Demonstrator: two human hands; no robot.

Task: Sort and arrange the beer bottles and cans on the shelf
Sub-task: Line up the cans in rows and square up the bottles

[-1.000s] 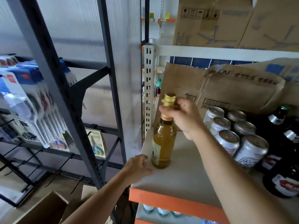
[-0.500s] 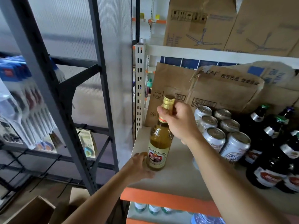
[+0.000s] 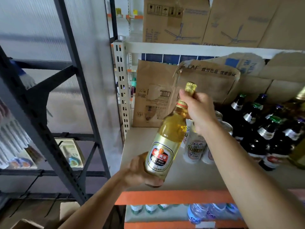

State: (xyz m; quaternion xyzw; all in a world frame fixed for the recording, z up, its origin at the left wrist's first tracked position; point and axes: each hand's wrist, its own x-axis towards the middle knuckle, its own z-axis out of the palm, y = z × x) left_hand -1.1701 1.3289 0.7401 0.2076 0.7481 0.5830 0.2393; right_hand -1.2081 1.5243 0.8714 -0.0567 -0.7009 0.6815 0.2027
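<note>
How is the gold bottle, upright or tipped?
Tipped. The bottle leans right, right hand gripping its neck, left hand cupping its base.

Pale shelf [image 3: 189,179] with orange front edge, silver cans [image 3: 195,149] beside dark bottles [image 3: 264,138], brown cartons [image 3: 151,100] at the back

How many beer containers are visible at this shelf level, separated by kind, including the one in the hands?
gold bottles: 2, the held gold bottle and one cut off at the right edge
dark bottles: 6, counted by their caps
cans: 5 showing; others may be hidden
Total: 13 in view
</note>
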